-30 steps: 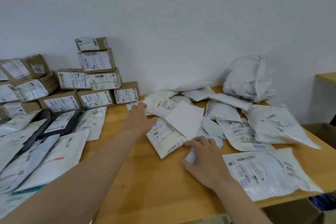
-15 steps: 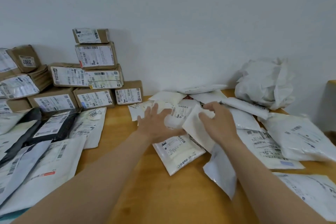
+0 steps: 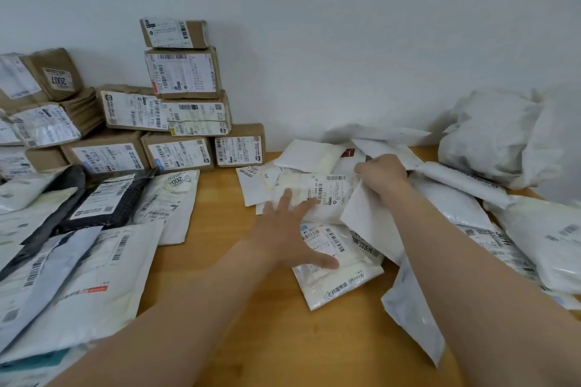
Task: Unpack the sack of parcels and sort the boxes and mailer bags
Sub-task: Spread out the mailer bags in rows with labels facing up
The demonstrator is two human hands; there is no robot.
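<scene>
Centre frame, the left hand (image 3: 289,236) rests open, fingers spread, on a heap of mailer bags (image 3: 339,286); the right hand (image 3: 381,173) clutches a plain white mailer (image 3: 371,223); most labels blur; a cardboard box (image 3: 56,75), upper left, reads "2007"; sorted mailers (image 3: 94,276) run off the left edge.

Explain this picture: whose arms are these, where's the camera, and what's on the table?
No machine: a person works bare-handed, and a camera worn on the head looks down. The left hand, fingers spread, rests on labelled mailer bags in the loose pile. The right hand grips the edge of a plain white mailer bag. On the wooden table, cardboard boxes are stacked at the back left by the wall, with more mailer bags laid before them. A crumpled white sack sits at the far right.
</scene>
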